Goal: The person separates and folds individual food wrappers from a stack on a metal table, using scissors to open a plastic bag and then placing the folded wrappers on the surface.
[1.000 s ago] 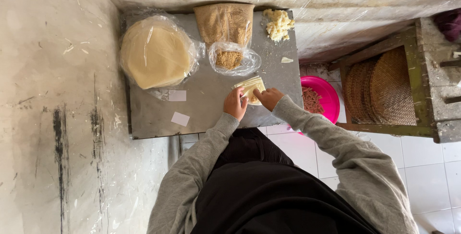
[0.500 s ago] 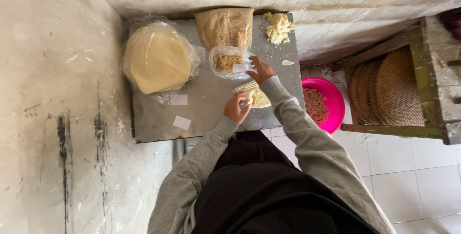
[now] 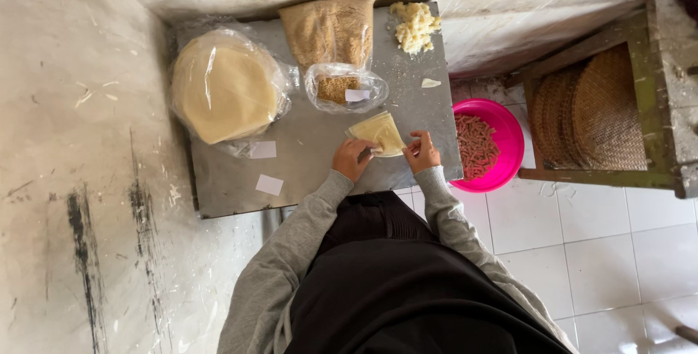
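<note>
A pale yellow folded wrapper sheet [image 3: 379, 133] lies on the grey metal table [image 3: 305, 158] near its front edge. My left hand [image 3: 352, 158] grips the sheet's left corner. My right hand [image 3: 422, 152] pinches its right edge. Just behind the sheet sits a small clear bag of brown filling [image 3: 343, 88] with a white label. A tall open bag of brown crumbs [image 3: 329, 30] stands behind that. A round stack of pale wrappers in clear plastic [image 3: 225, 86] rests at the table's left.
A heap of white crumbly filling [image 3: 416, 25] lies at the back right corner. A pink bowl [image 3: 509, 133] of reddish rolled pieces sits right of the table. Woven round trays [image 3: 592, 110] fill a wooden rack. Two white paper slips [image 3: 265, 167] lie on the table.
My right hand came back from the small bag of filling to the sheet. Both hands now hold the sheet at the table's front edge.
</note>
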